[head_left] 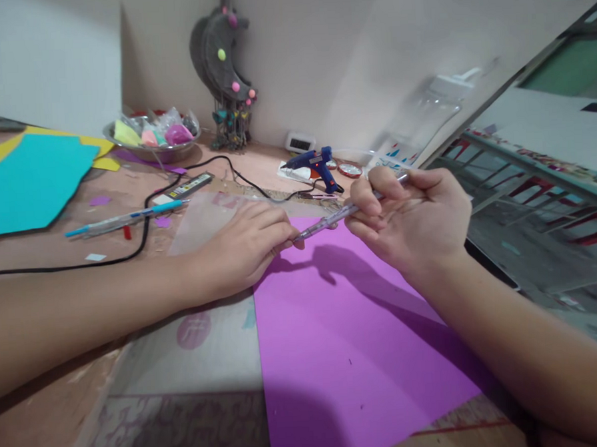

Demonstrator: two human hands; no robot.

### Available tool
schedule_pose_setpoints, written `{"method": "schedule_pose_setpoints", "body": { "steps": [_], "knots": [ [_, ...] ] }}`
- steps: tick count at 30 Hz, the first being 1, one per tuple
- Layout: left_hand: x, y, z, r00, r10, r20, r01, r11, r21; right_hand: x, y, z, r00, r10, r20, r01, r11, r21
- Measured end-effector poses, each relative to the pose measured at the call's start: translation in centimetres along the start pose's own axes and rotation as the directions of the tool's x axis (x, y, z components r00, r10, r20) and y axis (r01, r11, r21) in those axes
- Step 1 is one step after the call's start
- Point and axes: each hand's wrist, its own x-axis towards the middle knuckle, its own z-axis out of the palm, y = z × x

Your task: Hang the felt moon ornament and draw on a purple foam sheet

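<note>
Above a purple sheet [325, 355] on the table, my two hands meet at a slim, clear-bodied pen [328, 220]. My right hand [418, 210] is turned palm up, its fingers curled around the upper part of the pen. The fingertips of my left hand [254, 242] pinch the pen's tip end, close to the sheet's far left corner. The pen slants, tip down to the left. A few tiny dark bits lie on the sheet. Beneath it is a translucent printed plastic sheet [210, 361].
A blue glue gun [315, 166] with a red light lies behind my hands, its black cord [146, 238] running left. Nearby are a blue pen [128, 218], a cutter blade case [191, 186], turquoise foam [31, 181], a metal bowl [154, 151] and a clear bottle [428, 116].
</note>
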Motion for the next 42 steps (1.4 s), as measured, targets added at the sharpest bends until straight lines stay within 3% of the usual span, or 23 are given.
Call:
{"method": "schedule_pose_setpoints", "body": {
  "steps": [9, 16, 21, 26, 32, 42],
  "knots": [
    [0.04, -0.06, -0.03, 1.000, -0.014, 0.020, 0.014, 1.000, 0.018, 0.09, 0.08, 0.16, 1.000, 0.017, 0.005, -0.017, 1.000, -0.008],
    [-0.01, -0.24, 0.09, 1.000, -0.003, 0.004, 0.003, 1.000, 0.028, 0.04, -0.09, 0.36, 0.999, -0.040, 0.004, 0.041, 0.992, -0.122],
    [-0.01, -0.26, 0.18, 1.000, -0.012, -0.010, 0.012, 1.000, 0.008, -0.09, -0.13, 0.50, 0.999, -0.038, -0.008, 0.038, 0.998, -0.050],
    [-0.01, -0.24, 0.12, 1.000, -0.007, 0.001, 0.007, 1.000, -0.004, -0.07, -0.10, 0.35, 0.998, -0.053, -0.034, 0.046, 0.983, -0.180],
    [0.00, -0.27, 0.13, 1.000, -0.003, 0.008, 0.002, 1.000, 0.011, -0.08, -0.02, -0.03, 1.000, -0.030, -0.009, 0.029, 0.991, -0.130],
    [-0.10, -0.23, 0.21, 1.000, 0.007, -0.001, -0.007, 1.000, 0.020, -0.04, -0.27, 0.20, 0.997, -0.079, -0.008, 0.069, 0.919, -0.389]
  ]
}}
